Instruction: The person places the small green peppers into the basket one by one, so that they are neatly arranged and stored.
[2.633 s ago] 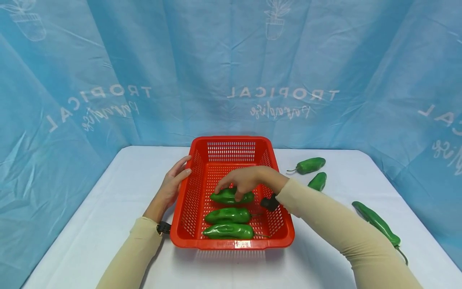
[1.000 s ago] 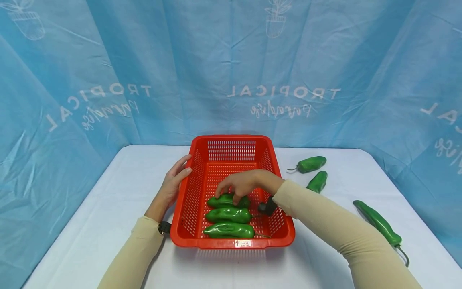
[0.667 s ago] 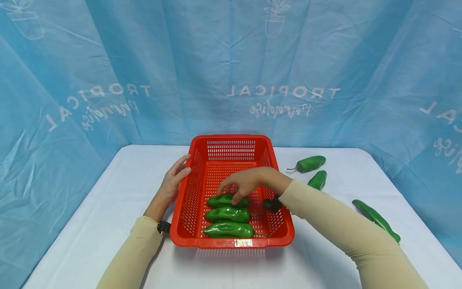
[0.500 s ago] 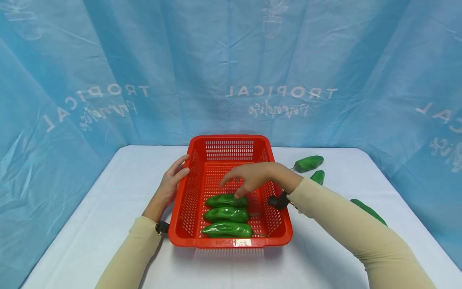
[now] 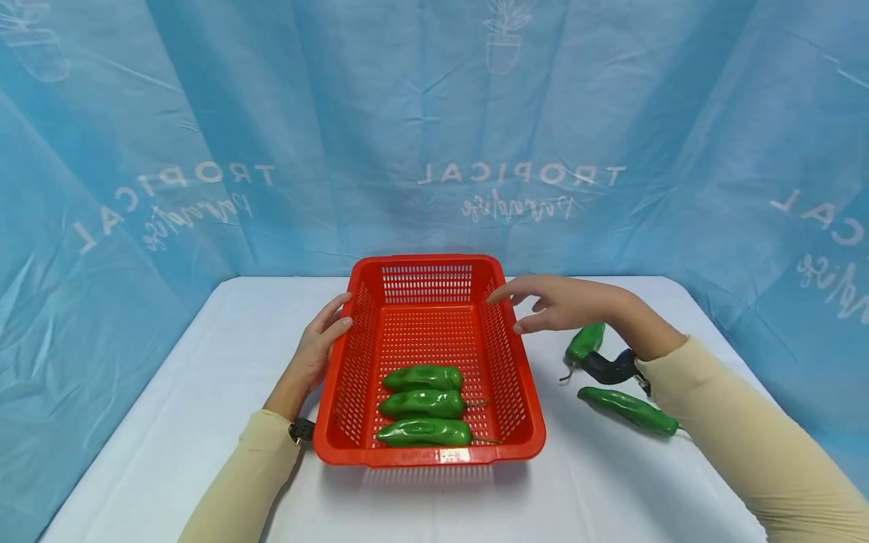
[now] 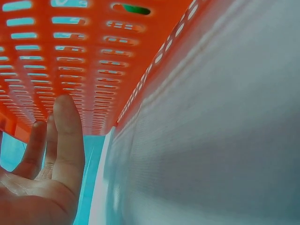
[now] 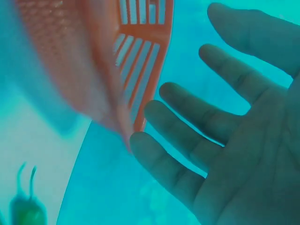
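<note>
Three green chili peppers lie side by side in the near part of a red perforated basket (image 5: 428,455): a far one (image 5: 424,377), a middle one (image 5: 422,404) and a near one (image 5: 425,432). My left hand (image 5: 320,345) rests at the basket's left rim, its thumb on the edge. In the left wrist view its fingers (image 6: 68,136) stand straight along the outer wall. My right hand (image 5: 560,302) hangs by the right rim, fingers spread and holding nothing. Whether its fingertips touch the rim I cannot tell. In the right wrist view the palm (image 7: 253,164) is bare.
On the white table (image 5: 475,505), right of the basket, lie a short green pepper (image 5: 585,343) and a longer one (image 5: 627,411). A black wrist camera (image 5: 611,367) on the right wrist is close above them. A blue printed curtain (image 5: 434,136) hangs behind.
My right hand has let go of the far pepper in the basket, after shifting it nearer the others, and moved right past the rim. The forearm now covers different table peppers. My left hand stayed.
</note>
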A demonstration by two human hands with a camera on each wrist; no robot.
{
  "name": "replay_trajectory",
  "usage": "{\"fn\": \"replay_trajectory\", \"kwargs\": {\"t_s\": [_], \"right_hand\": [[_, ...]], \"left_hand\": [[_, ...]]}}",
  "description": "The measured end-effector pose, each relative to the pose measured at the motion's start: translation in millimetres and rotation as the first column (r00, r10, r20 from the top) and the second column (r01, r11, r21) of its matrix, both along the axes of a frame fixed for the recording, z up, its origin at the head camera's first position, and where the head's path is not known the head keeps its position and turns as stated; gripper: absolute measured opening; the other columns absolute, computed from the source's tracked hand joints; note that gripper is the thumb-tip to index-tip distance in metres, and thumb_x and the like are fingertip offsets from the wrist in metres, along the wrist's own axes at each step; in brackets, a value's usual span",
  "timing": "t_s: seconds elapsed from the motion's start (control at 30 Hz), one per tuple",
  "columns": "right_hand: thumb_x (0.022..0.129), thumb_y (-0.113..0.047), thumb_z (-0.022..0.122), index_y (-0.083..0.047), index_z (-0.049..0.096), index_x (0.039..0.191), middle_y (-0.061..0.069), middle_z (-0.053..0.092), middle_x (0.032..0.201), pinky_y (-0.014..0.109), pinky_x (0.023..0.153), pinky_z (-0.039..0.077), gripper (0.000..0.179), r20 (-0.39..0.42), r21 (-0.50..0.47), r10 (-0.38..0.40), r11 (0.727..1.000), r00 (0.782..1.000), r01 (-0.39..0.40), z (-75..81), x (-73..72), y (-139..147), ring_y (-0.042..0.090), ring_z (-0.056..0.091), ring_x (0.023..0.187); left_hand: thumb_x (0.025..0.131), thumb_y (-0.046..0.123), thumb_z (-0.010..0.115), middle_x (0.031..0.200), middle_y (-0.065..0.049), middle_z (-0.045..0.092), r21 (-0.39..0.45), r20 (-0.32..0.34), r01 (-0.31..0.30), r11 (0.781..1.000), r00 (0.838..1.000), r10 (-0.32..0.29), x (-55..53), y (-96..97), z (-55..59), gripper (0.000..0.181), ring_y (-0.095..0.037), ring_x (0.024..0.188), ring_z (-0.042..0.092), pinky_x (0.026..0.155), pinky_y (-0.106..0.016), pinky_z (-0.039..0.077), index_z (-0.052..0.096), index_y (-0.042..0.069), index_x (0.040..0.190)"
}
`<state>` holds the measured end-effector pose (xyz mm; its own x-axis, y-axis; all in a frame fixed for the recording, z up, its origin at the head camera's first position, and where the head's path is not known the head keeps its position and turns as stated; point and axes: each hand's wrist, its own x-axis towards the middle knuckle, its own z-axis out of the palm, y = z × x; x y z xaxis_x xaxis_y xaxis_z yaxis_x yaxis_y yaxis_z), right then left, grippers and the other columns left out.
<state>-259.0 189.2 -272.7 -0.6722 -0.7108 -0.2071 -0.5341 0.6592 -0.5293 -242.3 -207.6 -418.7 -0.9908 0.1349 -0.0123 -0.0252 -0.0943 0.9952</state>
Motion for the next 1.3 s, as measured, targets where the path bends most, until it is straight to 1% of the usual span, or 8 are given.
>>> {"fn": "replay_trajectory", "kwargs": {"t_s": [0.23,0.4,0.6,0.7,0.83,0.9,1.07,1.3], "right_hand": [[0.095,-0.024,0.066,-0.022,0.054,0.139,0.006,0.054,0.144,0.047,0.097,0.056,0.047,-0.010,-0.017,-0.066,0.998,0.998,0.066,-2.5,17.1,53.5,0.033,0.056,0.128],[0.094,-0.029,0.068,-0.024,0.054,0.138,0.001,0.059,0.137,0.045,0.095,0.056,0.047,-0.084,-0.027,-0.096,0.995,0.992,0.094,-15.7,27.7,86.6,0.018,0.060,0.118],[0.092,-0.028,0.070,-0.016,0.052,0.141,0.008,0.059,0.137,0.034,0.090,0.058,0.054,-0.090,-0.045,-0.154,0.988,0.984,0.151,-44.2,43.3,120.6,-0.004,0.054,0.114],[0.090,-0.022,0.072,-0.013,0.054,0.138,0.010,0.060,0.136,0.035,0.087,0.058,0.052,-0.135,-0.046,-0.164,0.986,0.977,0.159,-58.3,50.5,128.5,0.003,0.057,0.113],[0.087,-0.014,0.074,-0.012,0.058,0.134,0.007,0.063,0.131,0.045,0.084,0.059,0.050,-0.204,-0.022,-0.171,0.985,0.964,0.170,-75.7,60.1,131.0,0.025,0.060,0.112],[0.086,-0.011,0.074,-0.012,0.059,0.133,0.006,0.063,0.130,0.048,0.084,0.059,0.049,-0.213,-0.013,-0.172,0.985,0.962,0.173,-82.7,64.1,130.5,0.032,0.059,0.113],[0.085,-0.011,0.074,-0.014,0.059,0.131,0.004,0.064,0.129,0.048,0.088,0.058,0.048,-0.226,0.007,-0.182,0.982,0.957,0.188,-95.2,69.8,128.7,0.032,0.061,0.113],[0.085,-0.013,0.074,-0.011,0.059,0.131,0.008,0.064,0.128,0.044,0.080,0.058,0.049,-0.178,0.001,-0.187,0.982,0.966,0.190,-103.7,73.6,131.7,0.033,0.061,0.109]], "left_hand": [[0.101,0.030,0.053,0.153,-0.010,0.037,-0.014,0.003,-0.005,1.000,1.000,0.005,2.0,-2.5,1.5,0.059,-0.009,0.108,0.065,0.084,-0.030,0.061,0.030,0.029,0.155],[0.102,0.030,0.053,0.154,-0.011,0.037,-0.014,0.008,-0.018,1.000,1.000,0.018,3.5,-2.7,0.5,0.058,-0.009,0.109,0.065,0.084,-0.029,0.061,0.030,0.030,0.155],[0.101,0.030,0.053,0.156,-0.010,0.036,-0.030,0.019,-0.019,0.999,1.000,0.020,2.3,0.8,-1.4,0.059,-0.010,0.111,0.064,0.086,-0.030,0.061,0.030,0.031,0.155],[0.101,0.029,0.053,0.155,-0.009,0.037,-0.026,0.019,-0.019,0.999,1.000,0.020,1.3,1.9,-1.5,0.058,-0.010,0.110,0.064,0.084,-0.030,0.061,0.031,0.030,0.155],[0.102,0.027,0.052,0.153,-0.010,0.038,-0.008,0.007,0.000,1.000,1.000,0.000,0.2,2.2,-1.5,0.057,-0.011,0.109,0.065,0.084,-0.030,0.061,0.031,0.028,0.155],[0.102,0.027,0.052,0.152,-0.010,0.038,-0.004,0.004,0.007,1.000,1.000,-0.007,0.0,2.1,-1.2,0.057,-0.010,0.109,0.065,0.084,-0.030,0.061,0.031,0.028,0.155],[0.102,0.026,0.052,0.151,-0.010,0.039,-0.014,0.013,-0.009,1.000,1.000,0.009,0.5,0.4,-0.3,0.057,-0.008,0.106,0.065,0.083,-0.029,0.061,0.031,0.027,0.155],[0.102,0.027,0.053,0.152,-0.011,0.038,-0.010,0.005,-0.008,1.000,1.000,0.008,-0.4,-1.4,0.2,0.057,-0.010,0.109,0.065,0.085,-0.030,0.061,0.031,0.027,0.155]]}}
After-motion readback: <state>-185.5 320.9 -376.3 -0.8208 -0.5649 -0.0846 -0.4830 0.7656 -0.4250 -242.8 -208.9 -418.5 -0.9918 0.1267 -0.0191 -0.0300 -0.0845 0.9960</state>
